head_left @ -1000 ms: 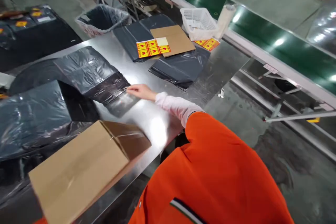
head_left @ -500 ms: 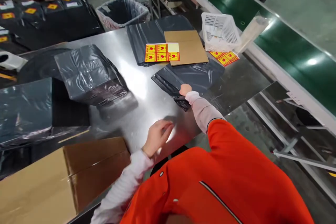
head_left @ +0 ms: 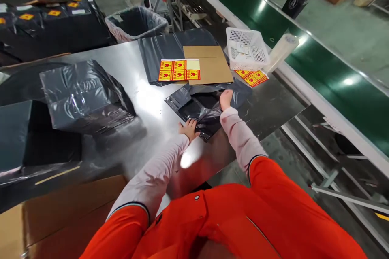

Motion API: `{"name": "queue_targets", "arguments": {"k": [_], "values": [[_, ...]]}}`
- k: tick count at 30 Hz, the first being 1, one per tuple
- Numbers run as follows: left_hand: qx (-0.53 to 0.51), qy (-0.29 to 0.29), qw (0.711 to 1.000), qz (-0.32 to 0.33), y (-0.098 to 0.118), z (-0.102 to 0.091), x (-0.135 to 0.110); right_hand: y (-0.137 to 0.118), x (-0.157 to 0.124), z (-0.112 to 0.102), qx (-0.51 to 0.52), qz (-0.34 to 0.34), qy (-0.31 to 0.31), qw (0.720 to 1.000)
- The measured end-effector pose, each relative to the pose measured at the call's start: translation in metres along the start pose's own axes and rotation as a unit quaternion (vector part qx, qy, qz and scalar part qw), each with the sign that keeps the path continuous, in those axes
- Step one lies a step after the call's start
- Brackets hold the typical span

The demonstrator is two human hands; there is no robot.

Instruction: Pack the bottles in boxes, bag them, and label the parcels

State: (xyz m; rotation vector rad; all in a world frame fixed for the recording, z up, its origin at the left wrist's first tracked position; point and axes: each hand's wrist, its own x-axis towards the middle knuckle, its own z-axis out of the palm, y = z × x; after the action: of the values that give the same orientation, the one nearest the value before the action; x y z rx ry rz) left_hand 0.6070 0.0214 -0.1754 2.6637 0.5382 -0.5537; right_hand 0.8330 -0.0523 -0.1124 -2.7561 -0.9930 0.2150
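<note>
A black plastic mailing bag [head_left: 209,104] lies on the metal table, its upper layer lifted and creased. My right hand [head_left: 225,99] is closed on that lifted layer near the bag's right side. With fingers spread, my left hand [head_left: 189,129] rests on the bag's near left edge. Just beyond the bag, a flat brown cardboard piece [head_left: 212,64] and a sheet of red and yellow fragile stickers [head_left: 180,70] lie over more black plastic bags [head_left: 148,54].
Black-wrapped boxes [head_left: 82,97] stand on the table's left, with a brown carton [head_left: 75,206] at the near left. A white basket [head_left: 246,48] and a clear plastic roll [head_left: 281,52] sit back right. Beyond runs a green conveyor [head_left: 328,62]; a lined bin [head_left: 136,24] stands behind.
My left hand has moved forward from above the table onto the bag's edge. My right hand has pulled the bag's top layer up and away, exposing a dark opening.
</note>
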Motion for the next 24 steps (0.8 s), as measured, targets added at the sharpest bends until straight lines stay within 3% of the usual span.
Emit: {"name": "queue_targets", "arguments": {"k": [2, 4, 7, 9, 11, 14, 16, 19, 22, 24], "values": [[0.006, 0.031, 0.999, -0.006, 0.006, -0.004, 0.003, 0.011, 0.004, -0.026, -0.019, -0.048, 0.026, 0.998], [0.008, 0.055, 0.998, -0.006, 0.013, -0.015, 0.010, 0.013, -0.006, -0.042, -0.054, -0.164, 0.022, 0.985], [0.001, 0.090, 0.996, 0.003, 0.025, -0.040, 0.019, 0.002, -0.036, -0.048, -0.098, -0.387, -0.044, 0.916], [-0.008, 0.129, 0.991, 0.015, 0.032, -0.059, 0.021, -0.005, -0.053, -0.047, -0.085, -0.466, -0.107, 0.874], [-0.020, 0.161, 0.986, 0.035, 0.037, -0.077, 0.019, -0.007, -0.060, -0.048, -0.105, -0.430, -0.166, 0.881], [-0.037, 0.166, 0.981, 0.093, 0.043, -0.103, 0.012, -0.002, -0.052, -0.067, -0.208, -0.292, -0.217, 0.908], [-0.048, 0.143, 0.977, 0.150, 0.044, -0.121, 0.009, 0.003, -0.041, -0.096, -0.257, -0.260, -0.224, 0.904], [-0.034, 0.105, 0.972, 0.209, 0.039, -0.160, 0.009, 0.005, -0.033, -0.166, -0.279, -0.290, -0.142, 0.904], [0.067, 0.101, 0.975, 0.185, 0.030, -0.216, -0.002, 0.004, -0.049, -0.251, -0.252, -0.359, -0.013, 0.899], [0.166, 0.114, 0.970, 0.139, 0.024, -0.259, -0.027, 0.002, -0.073, -0.295, -0.257, -0.369, 0.012, 0.893]]}}
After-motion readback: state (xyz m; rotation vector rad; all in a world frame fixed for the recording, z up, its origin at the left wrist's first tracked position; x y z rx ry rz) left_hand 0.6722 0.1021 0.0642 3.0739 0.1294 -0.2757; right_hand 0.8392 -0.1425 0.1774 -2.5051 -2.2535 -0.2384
